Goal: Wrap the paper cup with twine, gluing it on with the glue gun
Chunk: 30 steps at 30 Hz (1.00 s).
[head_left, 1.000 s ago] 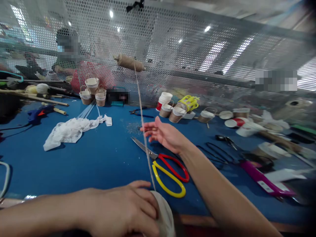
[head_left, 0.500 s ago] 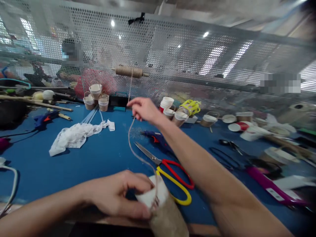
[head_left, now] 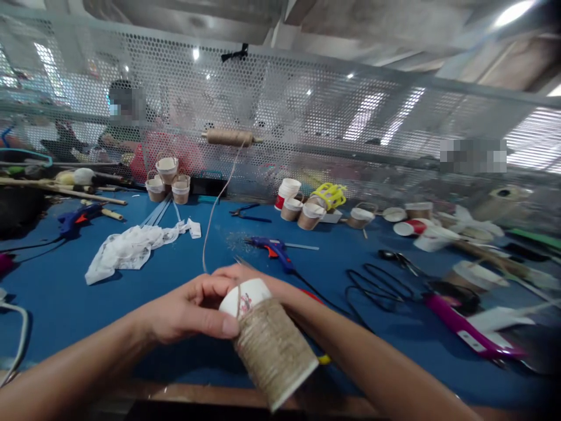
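My left hand (head_left: pixel 184 310) grips a paper cup (head_left: pixel 276 345) near its white rim, thumb on the outside. Brown twine covers most of the cup, which is tilted with its base toward the lower right. Behind the rim lies my right hand (head_left: pixel 248 273), its fingers mostly hidden by the cup and my left hand. A strand of twine (head_left: pixel 211 219) runs slackly from the twine spool (head_left: pixel 230 137) down to my hands. Under my right forearm are scissors (head_left: pixel 312 296), with only the blade tip and bits of the red and yellow handles showing.
A blue glue gun (head_left: pixel 274 248) lies beyond my hands, with pliers (head_left: pixel 252 214) farther back. White lace cloth (head_left: pixel 135 248) lies left, near small twine-wrapped buckets (head_left: pixel 180 190). More cups (head_left: pixel 311 215) stand behind; a purple tool (head_left: pixel 464 327) and cables lie right. A person is behind the mesh.
My right hand has come back from the strand near the spool to the cup's rim. The cup has risen and turned, showing more of its wrapped side. The strand now hangs farther left.
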Each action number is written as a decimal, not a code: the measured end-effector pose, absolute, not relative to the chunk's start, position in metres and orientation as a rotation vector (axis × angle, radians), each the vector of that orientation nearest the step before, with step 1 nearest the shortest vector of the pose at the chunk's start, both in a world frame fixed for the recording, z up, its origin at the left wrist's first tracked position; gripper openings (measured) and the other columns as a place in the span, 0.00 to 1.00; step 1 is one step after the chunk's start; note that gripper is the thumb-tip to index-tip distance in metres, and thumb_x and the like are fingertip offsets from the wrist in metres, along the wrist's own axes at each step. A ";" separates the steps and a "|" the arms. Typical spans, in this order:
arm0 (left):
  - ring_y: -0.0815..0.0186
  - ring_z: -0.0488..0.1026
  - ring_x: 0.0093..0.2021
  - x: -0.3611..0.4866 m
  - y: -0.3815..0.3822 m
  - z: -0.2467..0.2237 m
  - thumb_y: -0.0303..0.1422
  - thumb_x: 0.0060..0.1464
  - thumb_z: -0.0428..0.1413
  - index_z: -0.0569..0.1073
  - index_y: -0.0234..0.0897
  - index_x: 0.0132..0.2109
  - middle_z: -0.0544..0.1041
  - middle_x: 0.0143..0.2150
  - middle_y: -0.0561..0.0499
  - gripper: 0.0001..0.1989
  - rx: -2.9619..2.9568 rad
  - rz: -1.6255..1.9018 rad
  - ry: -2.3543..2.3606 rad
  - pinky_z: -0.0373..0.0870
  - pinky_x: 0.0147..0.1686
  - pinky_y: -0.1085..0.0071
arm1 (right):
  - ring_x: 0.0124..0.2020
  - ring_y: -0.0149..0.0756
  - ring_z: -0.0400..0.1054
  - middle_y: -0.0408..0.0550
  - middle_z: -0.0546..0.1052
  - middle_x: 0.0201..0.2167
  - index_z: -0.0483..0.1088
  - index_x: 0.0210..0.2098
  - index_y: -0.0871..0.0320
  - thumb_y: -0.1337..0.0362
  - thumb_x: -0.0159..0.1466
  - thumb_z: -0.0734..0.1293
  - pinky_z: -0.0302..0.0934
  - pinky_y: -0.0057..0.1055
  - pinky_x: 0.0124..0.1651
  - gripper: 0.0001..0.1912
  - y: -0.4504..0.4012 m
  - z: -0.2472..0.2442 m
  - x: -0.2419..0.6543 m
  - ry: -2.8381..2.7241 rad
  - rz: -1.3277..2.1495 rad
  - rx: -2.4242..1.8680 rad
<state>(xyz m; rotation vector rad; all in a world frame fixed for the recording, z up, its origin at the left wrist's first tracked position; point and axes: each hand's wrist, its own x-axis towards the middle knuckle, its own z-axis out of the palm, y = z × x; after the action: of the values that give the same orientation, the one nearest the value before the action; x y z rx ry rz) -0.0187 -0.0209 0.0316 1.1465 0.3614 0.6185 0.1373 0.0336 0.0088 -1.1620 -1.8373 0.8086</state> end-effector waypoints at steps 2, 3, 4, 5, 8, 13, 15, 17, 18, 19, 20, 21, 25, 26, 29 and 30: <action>0.71 0.64 0.28 -0.020 -0.011 0.032 0.34 0.39 0.62 0.74 0.33 0.30 0.70 0.27 0.52 0.10 1.171 0.646 0.417 0.61 0.34 0.72 | 0.20 0.30 0.66 0.37 0.73 0.18 0.73 0.21 0.54 0.75 0.44 0.68 0.60 0.25 0.24 0.09 0.053 0.022 0.144 -1.932 0.831 -1.201; 0.71 0.64 0.29 -0.020 -0.004 0.033 0.33 0.40 0.61 0.73 0.33 0.31 0.70 0.27 0.53 0.09 1.193 0.679 0.466 0.61 0.34 0.73 | 0.20 0.29 0.65 0.39 0.73 0.19 0.73 0.23 0.55 0.74 0.48 0.67 0.59 0.25 0.23 0.08 0.064 0.029 0.148 -1.951 0.827 -1.233; 0.71 0.64 0.29 -0.021 0.003 0.034 0.31 0.41 0.61 0.73 0.32 0.31 0.70 0.28 0.53 0.08 1.226 0.722 0.527 0.60 0.34 0.74 | 0.17 0.28 0.63 0.40 0.72 0.19 0.73 0.26 0.56 0.72 0.51 0.65 0.58 0.25 0.20 0.06 0.073 0.036 0.152 -1.958 0.824 -1.270; 0.71 0.64 0.29 -0.022 0.012 0.034 0.31 0.41 0.60 0.72 0.32 0.31 0.71 0.28 0.53 0.08 1.265 0.754 0.592 0.60 0.35 0.74 | 0.16 0.27 0.62 0.41 0.72 0.21 0.72 0.29 0.57 0.69 0.55 0.63 0.56 0.24 0.17 0.06 0.082 0.043 0.156 -1.960 0.824 -1.302; 0.70 0.64 0.29 -0.025 0.039 0.033 0.32 0.42 0.56 0.71 0.31 0.31 0.71 0.28 0.53 0.08 1.415 0.699 0.826 0.60 0.34 0.74 | 0.17 0.24 0.61 0.44 0.72 0.26 0.70 0.29 0.60 0.66 0.59 0.61 0.54 0.21 0.15 0.07 0.107 0.055 0.164 -1.959 0.815 -1.375; 0.70 0.63 0.25 -0.033 0.090 0.022 0.37 0.40 0.57 0.73 0.31 0.29 0.70 0.23 0.54 0.12 1.689 0.366 0.970 0.59 0.29 0.75 | 0.24 0.25 0.64 0.46 0.72 0.31 0.68 0.33 0.63 0.65 0.62 0.60 0.61 0.24 0.23 0.08 0.152 0.052 0.159 -1.949 0.864 -1.506; 0.72 0.58 0.21 -0.035 0.107 0.022 0.41 0.37 0.60 0.73 0.31 0.24 0.65 0.18 0.56 0.15 1.777 0.306 1.018 0.54 0.24 0.75 | 0.32 0.30 0.67 0.47 0.71 0.37 0.67 0.41 0.62 0.62 0.63 0.60 0.65 0.30 0.32 0.11 0.178 0.048 0.150 -1.936 0.901 -1.555; 0.73 0.53 0.19 -0.037 0.122 0.027 0.46 0.38 0.59 0.71 0.32 0.20 0.60 0.14 0.57 0.19 1.879 0.259 1.070 0.50 0.22 0.74 | 0.39 0.34 0.67 0.49 0.70 0.43 0.64 0.46 0.61 0.60 0.63 0.61 0.64 0.37 0.39 0.15 0.209 0.044 0.140 -1.908 0.908 -1.611; 0.72 0.54 0.18 -0.038 0.129 0.030 0.49 0.41 0.55 0.71 0.32 0.19 0.60 0.14 0.56 0.21 2.049 0.182 1.124 0.49 0.21 0.74 | 0.41 0.36 0.67 0.50 0.69 0.45 0.64 0.48 0.60 0.60 0.63 0.61 0.64 0.39 0.41 0.15 0.225 0.042 0.136 -1.885 0.888 -1.645; 0.71 0.56 0.18 -0.039 0.136 0.035 0.50 0.44 0.52 0.72 0.32 0.21 0.63 0.15 0.55 0.22 2.185 0.142 1.170 0.50 0.21 0.73 | 0.42 0.37 0.66 0.50 0.68 0.46 0.63 0.48 0.60 0.60 0.63 0.61 0.63 0.40 0.42 0.16 0.242 0.040 0.131 -1.857 0.857 -1.678; 0.70 0.59 0.19 -0.040 0.143 0.038 0.50 0.46 0.50 0.73 0.32 0.23 0.67 0.17 0.53 0.23 2.277 0.158 1.224 0.51 0.21 0.73 | 0.43 0.37 0.66 0.51 0.68 0.47 0.63 0.49 0.60 0.60 0.62 0.61 0.63 0.40 0.43 0.16 0.259 0.038 0.127 -1.826 0.821 -1.709; 0.68 0.63 0.21 -0.040 0.150 0.042 0.49 0.47 0.50 0.74 0.33 0.25 0.70 0.19 0.51 0.23 2.327 0.207 1.301 0.54 0.22 0.74 | 0.43 0.37 0.66 0.51 0.68 0.47 0.63 0.49 0.60 0.60 0.62 0.61 0.63 0.41 0.43 0.16 0.275 0.036 0.124 -1.794 0.787 -1.736; 0.62 0.72 0.31 -0.042 0.187 0.040 0.41 0.50 0.50 0.75 0.30 0.35 0.77 0.32 0.43 0.18 2.325 0.314 1.463 0.60 0.28 0.73 | 0.44 0.38 0.66 0.51 0.68 0.47 0.63 0.49 0.60 0.61 0.62 0.61 0.63 0.40 0.43 0.16 0.326 0.021 0.121 -1.679 0.718 -1.782; 0.61 0.73 0.33 -0.042 0.196 0.036 0.40 0.50 0.50 0.75 0.30 0.36 0.78 0.34 0.42 0.17 2.316 0.337 1.489 0.61 0.29 0.73 | 0.44 0.38 0.66 0.51 0.68 0.47 0.63 0.49 0.60 0.61 0.62 0.62 0.63 0.40 0.43 0.16 0.334 0.017 0.121 -1.656 0.722 -1.777; 0.62 0.74 0.35 -0.038 0.216 0.022 0.39 0.50 0.51 0.75 0.31 0.37 0.78 0.36 0.43 0.16 2.288 0.389 1.511 0.63 0.31 0.74 | 0.43 0.38 0.66 0.51 0.68 0.47 0.63 0.49 0.60 0.60 0.62 0.61 0.63 0.40 0.43 0.17 0.352 0.002 0.124 -1.581 0.767 -1.745; 0.62 0.74 0.35 -0.037 0.220 0.018 0.39 0.50 0.51 0.75 0.31 0.37 0.78 0.36 0.44 0.16 2.281 0.399 1.510 0.64 0.32 0.74 | 0.43 0.38 0.66 0.51 0.68 0.47 0.63 0.49 0.60 0.60 0.62 0.61 0.63 0.41 0.43 0.17 0.356 -0.002 0.125 -1.550 0.786 -1.735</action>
<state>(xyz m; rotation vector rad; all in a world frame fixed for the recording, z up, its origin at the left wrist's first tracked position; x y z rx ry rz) -0.0372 0.2196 0.0179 2.2809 1.5103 0.3994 0.1251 0.3563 -0.0017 -1.7348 -1.5498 0.7857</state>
